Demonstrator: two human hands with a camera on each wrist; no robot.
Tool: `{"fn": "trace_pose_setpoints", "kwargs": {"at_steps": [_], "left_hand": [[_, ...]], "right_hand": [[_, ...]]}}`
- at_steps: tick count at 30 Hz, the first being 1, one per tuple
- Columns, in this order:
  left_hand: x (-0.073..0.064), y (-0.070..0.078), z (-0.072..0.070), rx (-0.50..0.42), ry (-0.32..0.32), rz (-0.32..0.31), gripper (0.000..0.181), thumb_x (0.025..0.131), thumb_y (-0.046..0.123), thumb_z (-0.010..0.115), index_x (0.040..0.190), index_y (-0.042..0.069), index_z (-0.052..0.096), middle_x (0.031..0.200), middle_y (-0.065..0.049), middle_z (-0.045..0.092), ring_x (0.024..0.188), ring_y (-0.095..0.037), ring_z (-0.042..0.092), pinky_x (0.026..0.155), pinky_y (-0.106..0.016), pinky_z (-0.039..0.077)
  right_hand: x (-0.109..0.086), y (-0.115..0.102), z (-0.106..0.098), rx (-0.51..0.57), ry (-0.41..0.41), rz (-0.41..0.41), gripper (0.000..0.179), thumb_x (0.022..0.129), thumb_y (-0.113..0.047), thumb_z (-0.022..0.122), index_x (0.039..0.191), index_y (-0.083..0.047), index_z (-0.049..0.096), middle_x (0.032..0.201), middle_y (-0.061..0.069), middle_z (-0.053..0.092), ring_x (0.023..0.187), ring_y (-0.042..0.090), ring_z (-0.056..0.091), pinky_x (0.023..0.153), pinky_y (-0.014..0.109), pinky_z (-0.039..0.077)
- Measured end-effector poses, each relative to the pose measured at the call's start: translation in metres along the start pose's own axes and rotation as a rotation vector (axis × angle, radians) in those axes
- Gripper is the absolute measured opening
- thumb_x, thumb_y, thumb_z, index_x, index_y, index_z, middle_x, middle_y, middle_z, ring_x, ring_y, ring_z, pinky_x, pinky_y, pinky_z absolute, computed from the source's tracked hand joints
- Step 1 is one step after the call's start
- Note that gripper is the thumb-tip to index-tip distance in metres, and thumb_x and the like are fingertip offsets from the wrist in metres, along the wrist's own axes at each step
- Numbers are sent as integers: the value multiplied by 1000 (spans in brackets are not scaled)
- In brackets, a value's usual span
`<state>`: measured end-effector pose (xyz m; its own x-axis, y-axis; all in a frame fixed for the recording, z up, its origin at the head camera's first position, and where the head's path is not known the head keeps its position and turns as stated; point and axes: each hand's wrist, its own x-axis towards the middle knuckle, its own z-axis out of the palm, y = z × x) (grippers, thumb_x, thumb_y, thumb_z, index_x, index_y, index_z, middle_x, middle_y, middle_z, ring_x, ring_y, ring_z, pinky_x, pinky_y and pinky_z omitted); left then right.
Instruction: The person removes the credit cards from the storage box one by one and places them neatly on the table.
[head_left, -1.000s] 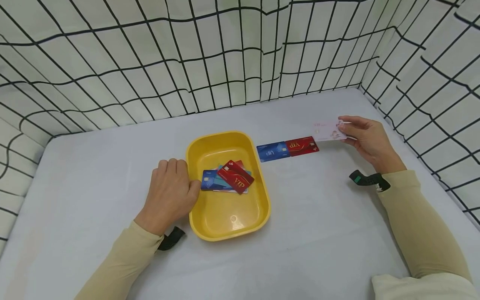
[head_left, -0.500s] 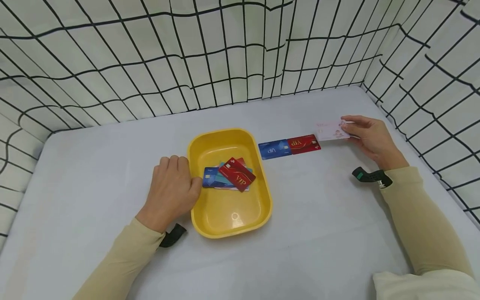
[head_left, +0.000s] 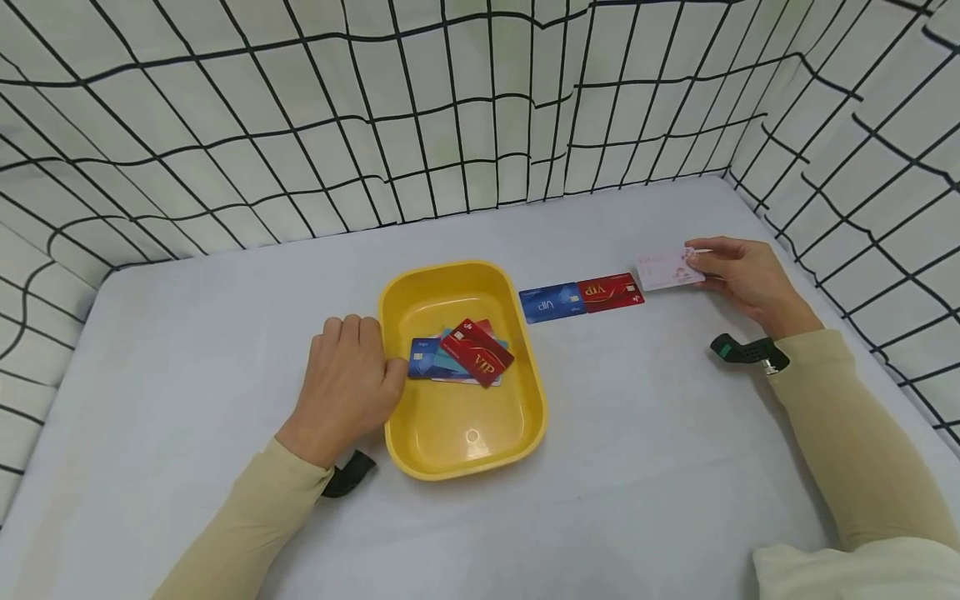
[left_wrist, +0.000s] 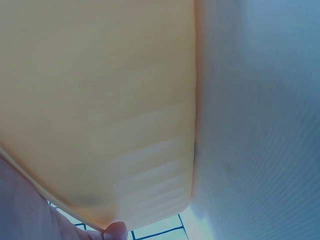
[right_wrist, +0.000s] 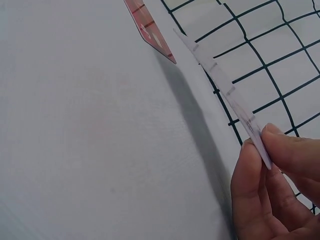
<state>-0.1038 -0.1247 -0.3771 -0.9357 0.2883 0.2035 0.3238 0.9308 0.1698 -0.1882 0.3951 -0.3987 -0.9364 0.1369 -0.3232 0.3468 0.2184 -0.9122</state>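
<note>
My right hand (head_left: 750, 279) pinches a pale pink card (head_left: 662, 271) by its right end, between thumb and fingers. In the right wrist view the card (right_wrist: 227, 95) is tilted over the white surface, with a shadow below. Just left of it, a red VIP card (head_left: 611, 292) and a blue VIP card (head_left: 553, 302) lie end to end. My left hand (head_left: 348, 387) grips the left rim of a yellow plastic bin (head_left: 465, 454), thumb over the inner side. Inside lies a loose pile of cards, a red VIP card (head_left: 477, 352) on top and a blue one (head_left: 425, 358) partly covered.
A black wire grid (head_left: 480, 108) backed with white stands along the far edge, and more of it (head_left: 877, 200) rises at the right beyond my right hand. White cloth (head_left: 622, 467) covers the table. Dark wrist mounts (head_left: 750, 350) hang under both sleeves.
The view has shifted slightly. The pink card, still pinched in my right hand, has edged a little right, away from the red card. My left hand stays on the bin rim.
</note>
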Motion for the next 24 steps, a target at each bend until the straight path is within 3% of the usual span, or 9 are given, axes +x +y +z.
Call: {"fn": "trace_pose_setpoints", "kwargs": {"at_steps": [7,24], "left_hand": [[0,0,0,3,1,-1,20,88,18,48,85,-2,47,77,-13,41,82,-31,38,70,-37,24],[-1,1,-1,2,-8,0,21,89,18,47,86,-2,48,78,-14,41,82,-31,38,70,-37,25]], "right_hand": [[2,-1,-1,-169,-13,-37,67,95,-43,69,151,-12,52,129,-13,53,111,10,57,84,11,55],[4,-3,-1,-296,-25,-49,64,96,-44,69,148,-9,55,121,-17,58,100,5,58,82,11,54]]}}
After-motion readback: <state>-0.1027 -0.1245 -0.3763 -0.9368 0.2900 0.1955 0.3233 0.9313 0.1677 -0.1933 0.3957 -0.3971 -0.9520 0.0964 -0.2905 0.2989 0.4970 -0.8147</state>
